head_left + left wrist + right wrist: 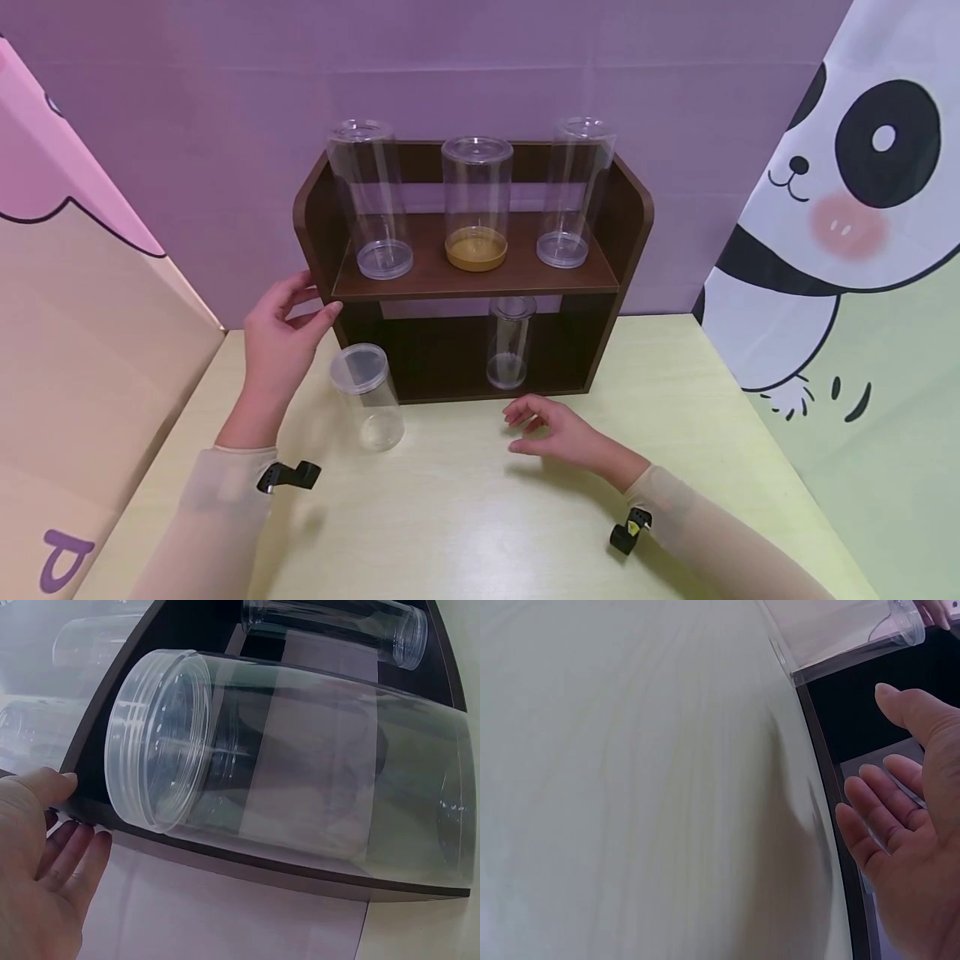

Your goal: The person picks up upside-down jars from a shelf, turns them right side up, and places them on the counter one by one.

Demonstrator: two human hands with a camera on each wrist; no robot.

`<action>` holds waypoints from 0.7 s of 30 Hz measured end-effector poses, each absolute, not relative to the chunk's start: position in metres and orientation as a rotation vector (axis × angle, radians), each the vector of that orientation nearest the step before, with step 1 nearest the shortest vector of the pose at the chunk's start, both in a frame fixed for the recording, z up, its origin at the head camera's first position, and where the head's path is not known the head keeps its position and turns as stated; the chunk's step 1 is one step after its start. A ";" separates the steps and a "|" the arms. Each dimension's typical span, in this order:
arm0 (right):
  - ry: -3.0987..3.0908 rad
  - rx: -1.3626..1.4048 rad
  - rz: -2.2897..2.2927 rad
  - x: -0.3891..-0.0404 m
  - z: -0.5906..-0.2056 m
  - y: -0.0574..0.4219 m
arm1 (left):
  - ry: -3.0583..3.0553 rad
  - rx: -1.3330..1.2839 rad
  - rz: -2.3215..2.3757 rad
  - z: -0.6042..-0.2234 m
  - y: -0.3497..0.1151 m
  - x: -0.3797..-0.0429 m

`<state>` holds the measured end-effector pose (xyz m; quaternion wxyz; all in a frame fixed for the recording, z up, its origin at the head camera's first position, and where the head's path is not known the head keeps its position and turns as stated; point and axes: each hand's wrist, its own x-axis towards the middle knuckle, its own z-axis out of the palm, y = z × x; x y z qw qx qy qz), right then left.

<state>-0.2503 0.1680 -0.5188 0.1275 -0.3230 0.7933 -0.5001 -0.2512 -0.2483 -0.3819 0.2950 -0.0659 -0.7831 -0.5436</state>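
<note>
Your left hand (279, 337) pinches the side edge of the brown shelf (427, 284), thumb at the front edge and fingers on the outer face. Your right hand (557, 433) is above the table (450, 517), its fingers loosely bent and slightly spread, the thumb apart from them. So the shelf is right at your left fingertips and a little beyond your right ones.

Just right of your left fingers and nearer you, the tall jar (372, 396) stands upright on the table, in the way of the lower compartment's left part. Beyond both sets of fingers rises the purple wall (480, 92); well off to the right of your right fingers is the panda panel (847, 225).

The tall jar has its whitish lid (360, 369) on top, and its clear sides let you see through to the shelf. Past your right fingertips, the small jar (511, 343) stands in the lower compartment. Higher than your left fingers and to their right, the upper compartment holds a left jar (375, 196), a middle jar (477, 187) with a tan base (476, 250) and a right jar (576, 187), all see-through.
</note>
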 end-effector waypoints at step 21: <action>2.651 -0.623 -1.656 -0.258 -0.518 0.161 | -2.139 -0.147 -1.416 -0.380 -0.252 -0.251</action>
